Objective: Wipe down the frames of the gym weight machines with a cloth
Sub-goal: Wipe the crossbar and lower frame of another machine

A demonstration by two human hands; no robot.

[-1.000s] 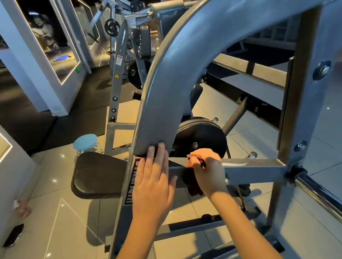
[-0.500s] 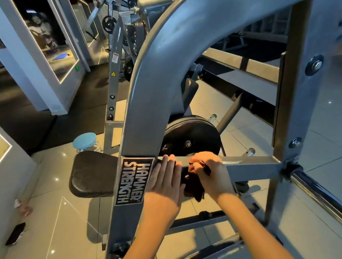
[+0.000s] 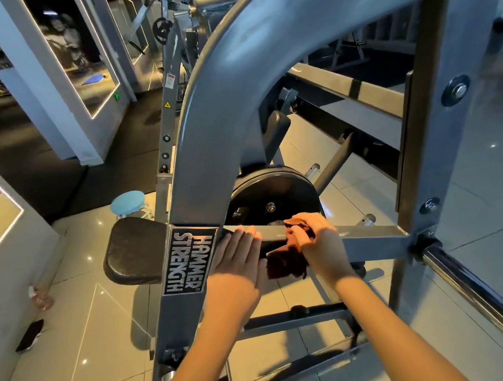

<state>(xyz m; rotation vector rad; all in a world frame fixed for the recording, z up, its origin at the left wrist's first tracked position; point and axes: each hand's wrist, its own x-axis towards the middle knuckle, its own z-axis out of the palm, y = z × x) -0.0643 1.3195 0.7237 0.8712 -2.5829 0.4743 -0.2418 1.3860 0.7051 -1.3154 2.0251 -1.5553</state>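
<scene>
A grey Hammer Strength machine frame (image 3: 220,93) curves up in front of me, with a horizontal crossbar (image 3: 371,239) low down. My right hand (image 3: 319,242) is closed on a dark reddish-brown cloth (image 3: 286,261) and presses it on the crossbar. My left hand (image 3: 236,261) lies flat with fingers extended against the frame where the crossbar meets the upright, just right of the logo plate (image 3: 187,260). Both forearms reach in from the bottom edge.
A black seat pad (image 3: 135,250) sits left of the upright. A black weight plate (image 3: 273,197) hangs behind the crossbar. A chrome weight peg (image 3: 474,290) sticks out at the right. A blue stool (image 3: 127,201), more machines and white pillars stand behind on the tiled floor.
My left hand slid right, off the logo plate and onto the crossbar joint. My right hand with the cloth shifted slightly along the crossbar. The view moved closer.
</scene>
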